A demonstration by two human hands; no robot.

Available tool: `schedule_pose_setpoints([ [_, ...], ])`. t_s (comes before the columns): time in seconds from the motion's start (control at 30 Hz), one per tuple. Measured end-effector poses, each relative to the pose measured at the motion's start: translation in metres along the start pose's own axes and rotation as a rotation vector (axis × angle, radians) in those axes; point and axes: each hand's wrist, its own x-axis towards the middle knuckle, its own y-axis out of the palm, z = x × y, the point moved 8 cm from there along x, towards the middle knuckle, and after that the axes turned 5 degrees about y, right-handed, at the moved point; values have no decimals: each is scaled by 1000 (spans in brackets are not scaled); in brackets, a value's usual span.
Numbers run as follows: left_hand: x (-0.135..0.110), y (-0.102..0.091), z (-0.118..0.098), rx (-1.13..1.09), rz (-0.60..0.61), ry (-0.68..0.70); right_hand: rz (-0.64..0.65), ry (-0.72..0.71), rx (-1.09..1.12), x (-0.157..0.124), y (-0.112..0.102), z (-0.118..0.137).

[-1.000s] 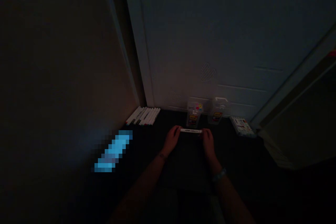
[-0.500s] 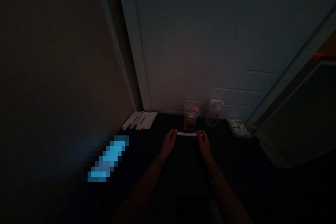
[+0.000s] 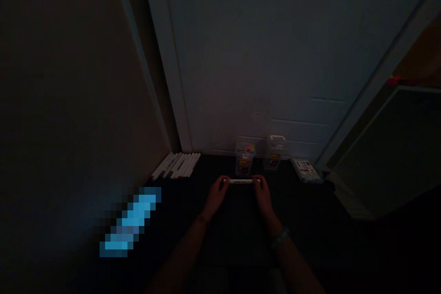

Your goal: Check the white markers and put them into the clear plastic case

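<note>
A white marker pen (image 3: 241,181) lies level between my hands, dark print along its barrel. My left hand (image 3: 217,190) pinches its left end, and my right hand (image 3: 262,192) grips the right end. Just behind the pen stands a clear plastic case (image 3: 244,161) with an orange-and-dark label and coloured spots on top. To its right is a second clear case (image 3: 274,156) with a white handle. The light is dim, so the fingertips are hard to make out.
Several white markers (image 3: 179,165) lie in a row at the table's back left. A flat pack of markers (image 3: 305,170) sits at the back right. A pixelated bright blue rectangle (image 3: 132,223) is at the left. A pale wall panel (image 3: 234,64) rises behind the dark table (image 3: 237,229).
The view has shifted, so the scene sits slightly lower and further left. Both hands still hold the marker pen, the right hand now closer to its end.
</note>
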Motion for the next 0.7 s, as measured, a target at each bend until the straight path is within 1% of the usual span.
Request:
schedule_pose_setpoints([
  [0.17, 0, 0, -2, -12, 10, -27, -1, 11, 9, 1, 0, -2],
  [0.33, 0, -3, -2, -39, -29, -29, 28, -18, 20, 3, 2, -1],
  [0.53, 0, -3, -1, -28, -32, -21, 28, -23, 11, 0, 3, -2],
  [0.7, 0, -6, 0, -5, -53, -46, 53, -68, -18, -4, 10, 4],
])
